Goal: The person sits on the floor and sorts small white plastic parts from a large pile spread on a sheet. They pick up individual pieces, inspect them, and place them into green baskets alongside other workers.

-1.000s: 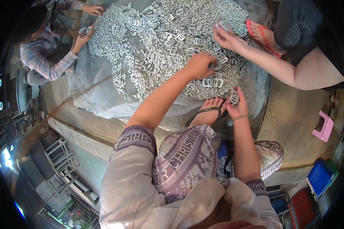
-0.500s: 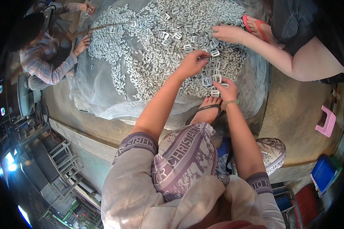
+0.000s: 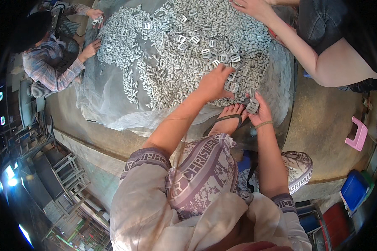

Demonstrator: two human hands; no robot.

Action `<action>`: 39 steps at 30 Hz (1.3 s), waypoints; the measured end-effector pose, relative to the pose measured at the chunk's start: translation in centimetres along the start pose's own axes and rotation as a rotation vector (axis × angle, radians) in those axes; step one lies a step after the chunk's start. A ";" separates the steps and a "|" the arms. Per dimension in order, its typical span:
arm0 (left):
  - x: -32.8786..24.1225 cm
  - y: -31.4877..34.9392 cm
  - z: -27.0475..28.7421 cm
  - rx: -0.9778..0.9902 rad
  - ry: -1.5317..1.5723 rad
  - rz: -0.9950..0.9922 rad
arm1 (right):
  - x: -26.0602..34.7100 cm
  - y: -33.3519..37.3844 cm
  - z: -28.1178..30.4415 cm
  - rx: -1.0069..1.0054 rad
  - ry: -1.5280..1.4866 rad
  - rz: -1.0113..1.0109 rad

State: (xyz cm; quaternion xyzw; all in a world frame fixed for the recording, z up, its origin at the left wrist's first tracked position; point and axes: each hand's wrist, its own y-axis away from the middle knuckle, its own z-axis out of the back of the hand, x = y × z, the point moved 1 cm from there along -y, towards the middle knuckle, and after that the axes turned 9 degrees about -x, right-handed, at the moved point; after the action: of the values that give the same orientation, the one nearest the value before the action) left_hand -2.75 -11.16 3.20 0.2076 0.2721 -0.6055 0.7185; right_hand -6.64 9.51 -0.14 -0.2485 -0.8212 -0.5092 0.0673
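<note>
Many small grey cylindrical pieces (image 3: pixel 171 79) lie heaped on a translucent plastic sheet (image 3: pixel 113 117). Grey metal slide buckles, such as one pale buckle (image 3: pixel 206 53), are scattered over the heap. Above its near edge, my left hand (image 3: pixel 215 83) has curled fingers and thumb around a slide buckle (image 3: pixel 231 86); more buckles lie by its fingertips. To its right, my right hand (image 3: pixel 262 112) is closed on several slide buckles (image 3: pixel 252 105), held between thumb and fingers beside my sandaled foot (image 3: pixel 230 121). The fingers partly hide how many are there.
At the far left a person (image 3: pixel 56 62) holds buckles (image 3: pixel 97 20) over the heap. Another person's arm (image 3: pixel 295 42) reaches in from the right. A pink stool (image 3: pixel 356 134) stands on the floor at right, with a blue chair (image 3: pixel 356 190) below it.
My right hand has drawn nearer and slightly right with buckles in it. My left hand has moved slightly right and nearer. The right-hand person's hand has moved farther away; the left person now shows buckles.
</note>
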 end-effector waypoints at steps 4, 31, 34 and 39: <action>-1.5 1.3 -1.0 0.050 -0.320 -0.092 | -1.0 -0.9 1.8 0.095 -0.110 -0.074; 4.8 -2.1 0.6 -0.181 -0.143 0.311 | -0.5 0.7 -1.8 0.304 -0.231 -0.135; 4.7 -1.9 1.0 -0.221 0.084 0.372 | -0.1 1.0 -2.6 0.272 -0.244 -0.100; 3.1 -1.1 1.1 -0.229 0.490 0.359 | -0.6 0.1 -3.3 0.236 -0.257 -0.106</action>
State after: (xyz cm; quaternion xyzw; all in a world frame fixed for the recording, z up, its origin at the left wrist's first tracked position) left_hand -3.30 -14.37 2.06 0.3096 0.4622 -0.3668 0.7456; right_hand -6.53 6.46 1.33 -0.2583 -0.8891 -0.3762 -0.0363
